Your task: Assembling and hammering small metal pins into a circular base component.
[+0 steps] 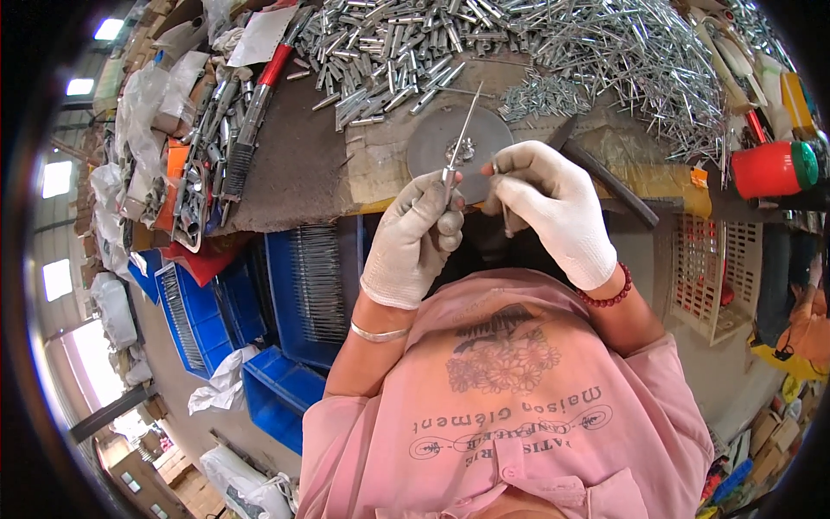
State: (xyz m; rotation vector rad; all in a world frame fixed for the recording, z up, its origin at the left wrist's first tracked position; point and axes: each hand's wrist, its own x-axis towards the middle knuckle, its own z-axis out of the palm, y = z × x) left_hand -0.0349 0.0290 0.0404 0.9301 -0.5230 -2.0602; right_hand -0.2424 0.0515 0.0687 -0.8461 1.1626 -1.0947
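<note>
My left hand [408,238], in a white glove with bare fingertips, is closed around a thin metal rod [467,127]. The rod points up and away, with a thicker metal sleeve at its lower end by my fingers. To its right, my gloved right hand [558,212] is pinched closed; a short, thin piece shows below its fingers, too small to name. Just beyond both hands lies a round grey plate [424,147]. A few small shiny metal parts [463,150] sit in its middle.
Heaps of metal tubes [389,52] and thin rods [622,60] cover the bench's far side. A hammer [614,186] lies right of my right hand. Blue bins [281,394] stand lower left, a plastic crate [713,277] at right. A red-and-green container [769,169] lies at the bench's right.
</note>
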